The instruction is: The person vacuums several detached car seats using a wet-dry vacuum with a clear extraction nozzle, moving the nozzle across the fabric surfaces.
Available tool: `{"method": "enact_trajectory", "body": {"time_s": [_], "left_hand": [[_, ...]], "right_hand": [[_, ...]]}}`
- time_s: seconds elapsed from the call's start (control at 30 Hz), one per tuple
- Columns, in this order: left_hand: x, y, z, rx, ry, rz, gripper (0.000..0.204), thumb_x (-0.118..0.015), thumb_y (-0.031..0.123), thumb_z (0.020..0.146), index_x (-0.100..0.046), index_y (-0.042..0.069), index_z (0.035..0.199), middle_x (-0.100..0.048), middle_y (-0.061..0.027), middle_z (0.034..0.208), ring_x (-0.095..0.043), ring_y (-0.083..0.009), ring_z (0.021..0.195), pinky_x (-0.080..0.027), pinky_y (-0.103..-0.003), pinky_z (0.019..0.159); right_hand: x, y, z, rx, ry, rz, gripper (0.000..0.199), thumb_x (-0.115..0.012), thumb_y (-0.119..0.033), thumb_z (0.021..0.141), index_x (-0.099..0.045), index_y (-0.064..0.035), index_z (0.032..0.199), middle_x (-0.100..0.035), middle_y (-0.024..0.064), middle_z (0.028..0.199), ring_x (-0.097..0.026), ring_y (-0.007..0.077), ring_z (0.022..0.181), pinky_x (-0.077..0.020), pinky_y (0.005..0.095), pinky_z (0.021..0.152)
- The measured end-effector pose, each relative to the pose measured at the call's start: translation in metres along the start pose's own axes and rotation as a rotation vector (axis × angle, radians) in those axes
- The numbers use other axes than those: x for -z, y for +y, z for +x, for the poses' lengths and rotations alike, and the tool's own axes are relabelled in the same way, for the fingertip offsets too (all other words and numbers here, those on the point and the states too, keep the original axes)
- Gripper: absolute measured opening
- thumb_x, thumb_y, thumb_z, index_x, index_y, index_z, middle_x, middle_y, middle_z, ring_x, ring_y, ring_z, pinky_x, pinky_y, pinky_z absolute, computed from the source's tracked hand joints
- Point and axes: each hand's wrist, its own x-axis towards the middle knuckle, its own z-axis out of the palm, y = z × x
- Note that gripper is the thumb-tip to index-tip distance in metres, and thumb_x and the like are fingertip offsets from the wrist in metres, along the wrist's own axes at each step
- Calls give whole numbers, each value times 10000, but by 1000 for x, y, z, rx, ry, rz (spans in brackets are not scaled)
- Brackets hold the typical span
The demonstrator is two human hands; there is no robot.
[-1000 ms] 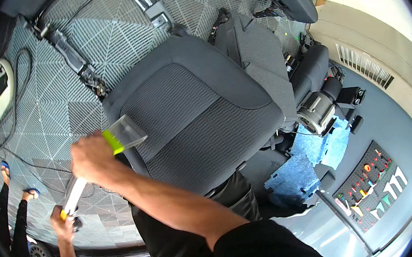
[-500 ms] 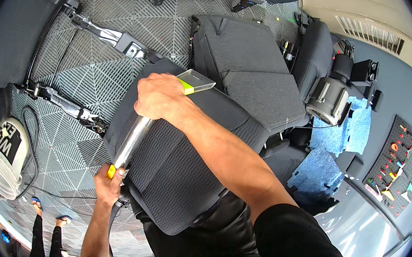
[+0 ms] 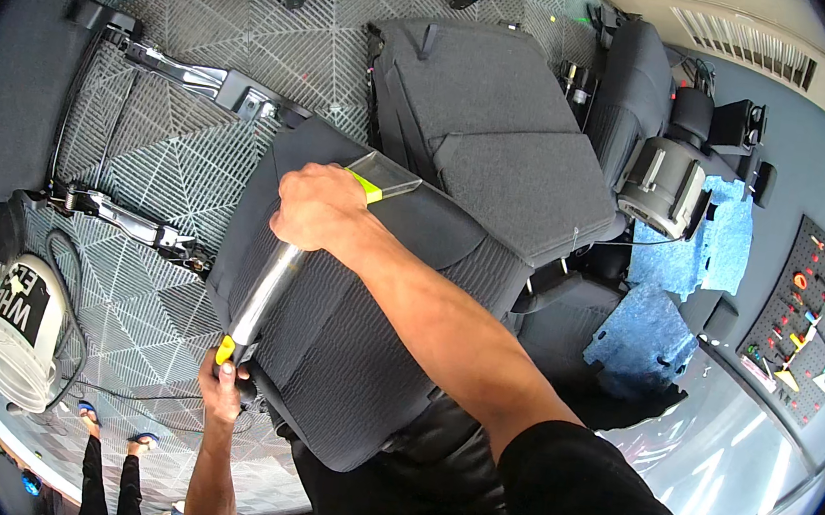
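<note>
A hand-held extractor wand (image 3: 269, 288) with a silver tube lies slantwise over a dark grey fabric car seat part (image 3: 352, 352). My right hand (image 3: 315, 209) is wrapped round its upper end, just behind the clear flat nozzle (image 3: 391, 177) with a yellow-green band. That nozzle rests on or just over the smooth strip near the seat part's far edge. Lower down, my left hand (image 3: 222, 393) grips the wand's dark handle, its thumb beside a yellow trigger. The seat part leans close against my black-clad legs.
Another dark seat part (image 3: 509, 107) lies beyond. Metal seat rails (image 3: 190, 76) stretch across the patterned grating floor at left. A white bucket (image 3: 22, 337) stands beside a dark hose. Blue felt pieces (image 3: 640, 342) and a pegboard (image 3: 803, 319) are at right. Another person's feet (image 3: 142, 440) show at lower left.
Both hands have drawn the wand a little toward me, so the nozzle sits slightly nearer on the seat part. The whole view has shifted a little.
</note>
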Motion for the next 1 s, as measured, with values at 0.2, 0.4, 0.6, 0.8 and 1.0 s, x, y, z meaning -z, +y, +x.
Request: {"method": "enact_trajectory", "body": {"time_s": [0.2,0.4,0.6,0.8,1.0], "left_hand": [[9,11,-11,-8,17,97,767,-587,764,885,-570,-3,893,-591,-32,665,-559,-108,600,-445,-267,565],[10,7,-19,8,1,99,780,-569,777,886,-570,-3,872,-598,-39,643,-571,-116,604,-448,-279,564],[8,-6,-23,11,-3,104,773,-549,770,902,-565,-2,860,-591,-49,654,-577,-137,600,-455,-287,571],[11,-13,-31,16,-7,48,776,-544,773,903,-562,-2,862,-586,-48,657,-573,-134,601,-458,-291,574],[14,-13,-43,51,8,35,824,-553,814,864,-583,-9,887,-600,-39,664,-577,-125,608,-449,-280,574]], "right_hand": [[5,-3,-9,-38,-46,31,339,-664,-312,822,-783,-44,992,-743,197,1061,-694,360,1064,-530,422,956],[2,-9,-13,-34,-68,36,344,-653,-331,852,-779,-46,998,-740,189,1082,-686,354,1064,-507,409,993],[-3,-12,-12,-37,-109,-17,357,-656,-336,852,-777,-39,1010,-742,187,1074,-680,347,1076,-517,416,973],[-13,-19,-16,9,-39,-36,318,-658,-339,841,-772,-52,916,-745,185,970,-695,371,995,-536,446,936],[-21,-27,-23,8,-111,-38,326,-640,-340,851,-773,-51,921,-746,188,945,-696,366,986,-525,438,948]]}}
